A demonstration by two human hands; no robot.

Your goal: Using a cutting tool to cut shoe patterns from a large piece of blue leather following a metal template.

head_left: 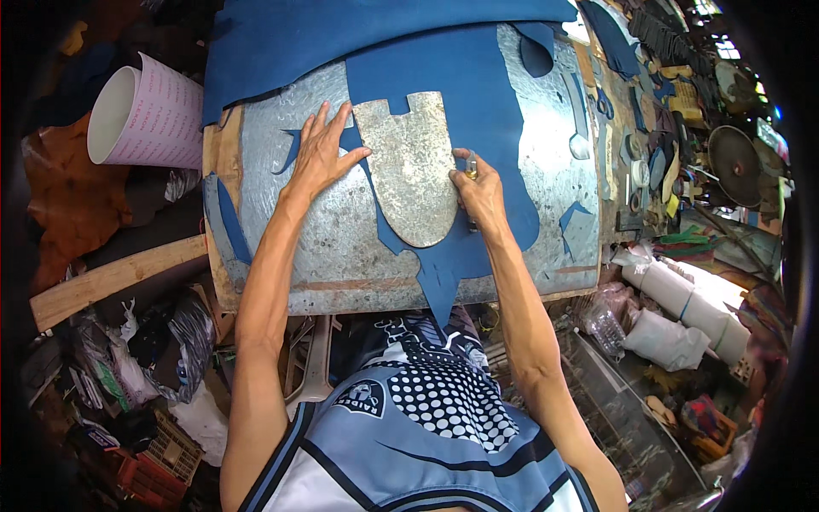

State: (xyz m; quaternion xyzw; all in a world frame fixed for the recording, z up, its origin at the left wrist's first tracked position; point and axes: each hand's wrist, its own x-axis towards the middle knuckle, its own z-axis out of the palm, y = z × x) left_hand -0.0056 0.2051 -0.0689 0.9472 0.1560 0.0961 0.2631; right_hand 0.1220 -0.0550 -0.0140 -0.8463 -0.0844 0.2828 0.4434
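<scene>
A worn metal template (pixel 414 166), rounded at its near end, lies on a sheet of blue material (pixel 478 102) spread over a galvanised metal worktop (pixel 337 247). My left hand (pixel 322 154) presses flat with spread fingers on the template's left edge. Against the template's right edge, my right hand (pixel 479 192) grips a small cutting tool (pixel 471 169), its tip on the blue sheet. The sheet has a cut outline below the template, ending in a narrow strip over the table's front edge.
A rolled pink-and-white sheet (pixel 141 115) lies at the far left. Blue offcuts (pixel 230 218) sit on the worktop's left side and another (pixel 578 226) on the right. Tools, tape rolls and scissors (pixel 604 102) crowd the right bench. White rolls (pixel 682 303) and bags lie lower right.
</scene>
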